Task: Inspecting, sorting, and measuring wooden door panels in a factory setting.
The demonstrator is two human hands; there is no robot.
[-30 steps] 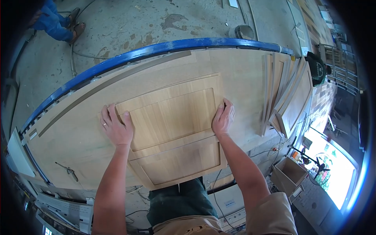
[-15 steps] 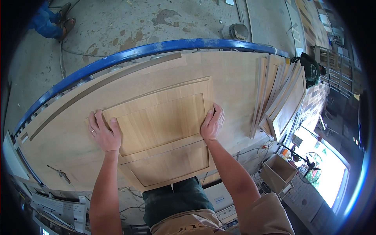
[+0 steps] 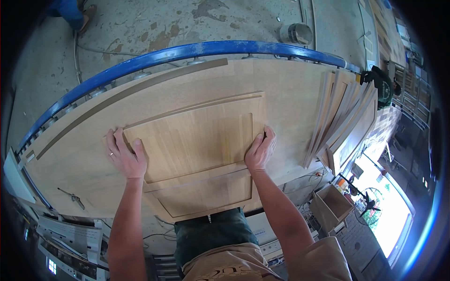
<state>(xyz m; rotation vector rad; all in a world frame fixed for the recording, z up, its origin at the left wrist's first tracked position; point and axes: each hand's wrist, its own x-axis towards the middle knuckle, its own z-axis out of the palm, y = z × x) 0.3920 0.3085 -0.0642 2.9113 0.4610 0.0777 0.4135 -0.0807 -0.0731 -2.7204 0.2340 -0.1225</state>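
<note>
Between my hands is a pale wooden cabinet door [image 3: 197, 138] with a recessed centre panel. My left hand [image 3: 127, 153] grips its left edge, thumb on the near side and fingers curled over the far left corner. On the right edge my right hand [image 3: 260, 147] is closed, fingers wrapped around the side. A second cabinet door [image 3: 208, 199] of the same kind shows under the near edge, reaching towards my body. Both lie over a wide wooden board [image 3: 286, 103] on the bench; how far they overlap is hidden.
Several door panels [image 3: 340, 117] lean in a fanned stack at the right. A long wood strip [image 3: 131, 93] runs along the far left, beside a blue rail [image 3: 201, 48]. An air blow gun [image 3: 75, 199] lies at left. A person's blue-clad leg [image 3: 70, 14] stands at upper left.
The whole view has shifted a little, with the bench and stack sitting further right. Both hands keep their hold on the door's sides. Less of the person at upper left shows.
</note>
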